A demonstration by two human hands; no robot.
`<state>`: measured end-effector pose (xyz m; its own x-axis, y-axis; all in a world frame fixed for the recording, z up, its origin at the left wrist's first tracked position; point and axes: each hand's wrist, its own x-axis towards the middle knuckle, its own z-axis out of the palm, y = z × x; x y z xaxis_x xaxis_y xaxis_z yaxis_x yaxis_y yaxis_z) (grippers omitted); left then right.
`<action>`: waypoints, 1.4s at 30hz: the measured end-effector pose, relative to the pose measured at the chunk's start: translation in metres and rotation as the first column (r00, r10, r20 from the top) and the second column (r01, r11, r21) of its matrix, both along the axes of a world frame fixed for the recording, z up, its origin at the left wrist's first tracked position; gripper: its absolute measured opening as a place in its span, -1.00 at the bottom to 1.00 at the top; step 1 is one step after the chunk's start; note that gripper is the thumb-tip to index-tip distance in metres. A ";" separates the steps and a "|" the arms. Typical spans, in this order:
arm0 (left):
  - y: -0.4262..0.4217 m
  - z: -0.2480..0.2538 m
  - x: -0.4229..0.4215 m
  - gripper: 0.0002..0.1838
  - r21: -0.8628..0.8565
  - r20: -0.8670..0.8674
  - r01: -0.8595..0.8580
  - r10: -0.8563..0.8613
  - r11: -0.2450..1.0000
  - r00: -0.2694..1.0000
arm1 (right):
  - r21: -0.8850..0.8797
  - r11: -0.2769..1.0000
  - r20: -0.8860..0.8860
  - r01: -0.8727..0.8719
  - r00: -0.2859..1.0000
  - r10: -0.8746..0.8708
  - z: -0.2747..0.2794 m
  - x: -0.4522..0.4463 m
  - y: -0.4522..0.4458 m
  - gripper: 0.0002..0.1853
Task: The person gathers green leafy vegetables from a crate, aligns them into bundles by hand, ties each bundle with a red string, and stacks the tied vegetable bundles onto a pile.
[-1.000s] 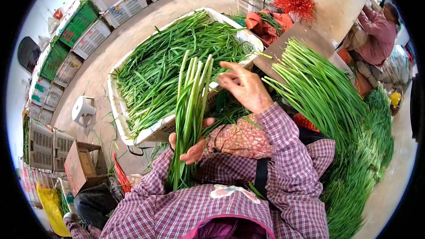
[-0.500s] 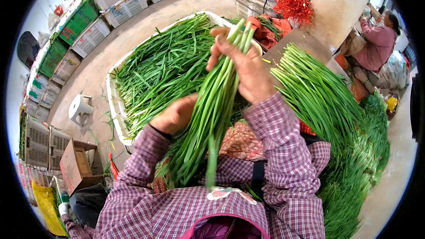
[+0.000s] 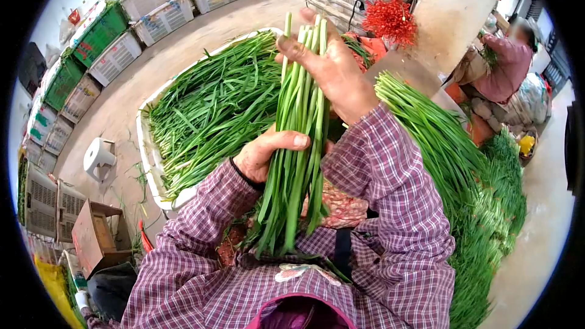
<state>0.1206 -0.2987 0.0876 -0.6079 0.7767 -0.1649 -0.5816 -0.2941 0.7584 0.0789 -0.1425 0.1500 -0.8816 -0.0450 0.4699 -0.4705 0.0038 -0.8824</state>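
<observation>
Left fingers pinch smooth, slender green stalks; right fingers curve round pale ends, tightness unclear; flat leaves reach left edge of white plastic crate; dull floor beyond

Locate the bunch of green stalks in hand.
In the head view's centre, the bunch sits in the left hand, with the right hand at its pale ends.

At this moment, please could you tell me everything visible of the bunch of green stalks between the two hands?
The bunch has long, narrow green leaves and paler, smoother stalks with uneven ends. The pale ends point away from the wearer; the leaves spread toward the lap. The left hand holds its middle, thumb across the front; the right hand is at the pale ends. No tie is visible.
</observation>
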 end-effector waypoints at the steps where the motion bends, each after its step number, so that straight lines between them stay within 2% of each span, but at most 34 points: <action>1: 0.002 -0.004 0.006 -0.47 -0.007 0.035 -0.045 0.045 0.999 0.998 | 0.214 0.968 -0.117 0.134 0.987 -0.111 -0.002 0.001 0.006 -0.03; 2: 0.004 -0.006 0.011 -0.49 -0.018 0.070 -0.091 0.092 0.996 0.993 | 0.216 0.967 -0.119 0.133 0.987 -0.109 -0.006 -0.001 0.008 -0.03; 4: 0.002 -0.015 0.015 -0.44 0.069 0.117 -0.050 0.042 0.996 0.992 | 0.171 0.981 -0.197 0.095 0.979 -0.061 -0.022 -0.006 0.010 -0.02; 5: 0.002 -0.019 0.018 -0.39 0.124 0.142 -0.046 0.028 0.991 0.990 | 0.226 0.974 -0.105 0.024 0.994 0.000 -0.019 0.000 0.014 -0.03; 7: 0.001 -0.037 0.019 -0.27 0.242 0.189 -0.016 -0.031 0.970 0.982 | 0.262 0.965 -0.053 -0.009 0.998 0.024 -0.025 0.004 0.021 -0.07; 8: 0.002 -0.033 0.024 -0.26 0.279 0.154 0.002 -0.047 0.960 0.987 | 0.294 0.955 -0.007 -0.040 0.999 0.044 -0.028 0.006 0.025 -0.11; 9: 0.002 -0.038 0.028 -0.26 0.288 0.182 0.010 -0.065 0.958 0.981 | 0.436 0.900 0.025 -0.017 1.000 0.007 -0.031 0.010 0.031 -0.13; 10: 0.002 -0.044 0.030 -0.26 0.297 0.207 0.018 -0.083 0.955 0.975 | 0.436 0.900 0.027 -0.019 1.000 0.008 -0.033 0.014 0.032 -0.13; 12: -0.002 -0.050 0.028 -0.23 0.211 0.269 0.002 -0.060 0.977 0.961 | 0.498 0.825 -0.191 0.268 0.962 -0.197 -0.036 0.021 0.031 -0.15; 13: -0.003 -0.056 0.024 -0.30 0.223 0.237 0.020 -0.074 0.975 0.969 | 0.500 0.824 -0.190 0.266 0.962 -0.195 -0.035 0.021 0.034 -0.15; 14: -0.003 -0.060 0.019 -0.38 0.234 0.206 0.039 -0.088 0.972 0.975 | 0.511 0.791 -0.305 0.336 0.931 -0.198 -0.035 0.020 0.038 -0.18; 16: -0.002 -0.064 0.016 -0.40 0.227 0.208 0.025 -0.074 0.974 0.975 | 0.503 0.722 -0.520 0.475 0.833 -0.187 -0.034 0.021 0.046 -0.22; 17: -0.001 -0.063 0.016 -0.42 0.219 0.206 0.014 -0.060 0.976 0.977 | 0.529 0.697 -0.548 0.484 0.822 -0.155 -0.032 0.024 0.048 -0.40; 18: 0.001 -0.060 0.018 -0.42 0.220 0.208 0.014 -0.060 0.975 0.976 | 0.530 0.696 -0.547 0.484 0.823 -0.155 -0.030 0.029 0.048 -0.40; 20: 0.006 -0.050 0.025 -0.39 0.063 0.213 -0.114 0.098 0.992 0.972 | 0.692 0.458 -0.649 0.558 0.758 0.058 -0.023 0.044 0.045 -0.62; 21: 0.005 -0.051 0.025 -0.37 0.064 0.186 -0.081 0.067 0.995 0.980 | 0.717 0.466 -0.609 0.518 0.791 0.058 -0.023 0.048 0.042 -0.73; 22: 0.005 -0.051 0.025 -0.37 0.065 0.187 -0.080 0.067 0.995 0.980 | 0.718 0.465 -0.608 0.517 0.792 0.058 -0.025 0.050 0.042 -0.73; 24: 0.005 -0.052 0.028 -0.33 0.179 0.253 -0.061 0.014 0.982 0.967 | 0.770 0.383 -0.569 0.510 0.821 0.050 -0.029 0.052 0.044 -0.72; 25: 0.003 -0.057 0.027 -0.28 0.192 0.197 -0.032 -0.007 0.981 0.980 | 0.786 0.370 -0.545 0.495 0.837 0.039 -0.031 0.052 0.046 -0.74; 28: 0.003 -0.057 0.031 -0.25 0.280 0.215 -0.064 0.002 0.958 0.977 | 0.832 0.342 -0.487 0.437 0.871 0.070 -0.031 0.058 0.045 -0.74; 30: 0.003 -0.064 0.029 -0.22 0.283 0.202 -0.052 -0.007 0.958 0.979 | 0.831 0.341 -0.493 0.439 0.866 0.087 -0.037 0.058 0.040 -0.81; 32: 0.000 -0.077 0.026 -0.21 0.275 0.293 -0.052 -0.032 0.960 0.956 | 0.844 0.393 -0.423 0.365 0.903 0.070 -0.042 0.057 0.037 -0.86; 36: -0.003 -0.081 0.022 -0.21 0.284 0.247 -0.065 -0.008 0.957 0.969 | 0.790 0.505 -0.416 0.347 0.909 0.026 -0.048 0.057 0.037 -0.91; 38: -0.007 -0.094 0.015 -0.22 0.246 0.182 -0.100 0.055 0.964 0.982 | 0.775 0.519 -0.440 0.360 0.897 0.035 -0.050 0.056 0.038 -0.92; 39: -0.008 -0.097 0.016 -0.24 0.246 0.271 -0.181 0.112 0.952 0.956 | 0.768 0.539 -0.441 0.346 0.896 0.052 -0.053 0.056 0.039 -0.92; 42: -0.006 -0.090 0.018 -0.26 0.230 0.236 -0.214 0.160 0.949 0.959 | 0.765 0.563 -0.424 0.312 0.902 0.077 -0.060 0.053 0.043 -0.92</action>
<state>0.1383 -0.3047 -0.0024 -0.7185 0.6851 -0.1205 -0.6363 -0.5775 0.5115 0.1315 -0.0992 0.0899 -0.6697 -0.4795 0.5670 -0.6858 0.6923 -0.2246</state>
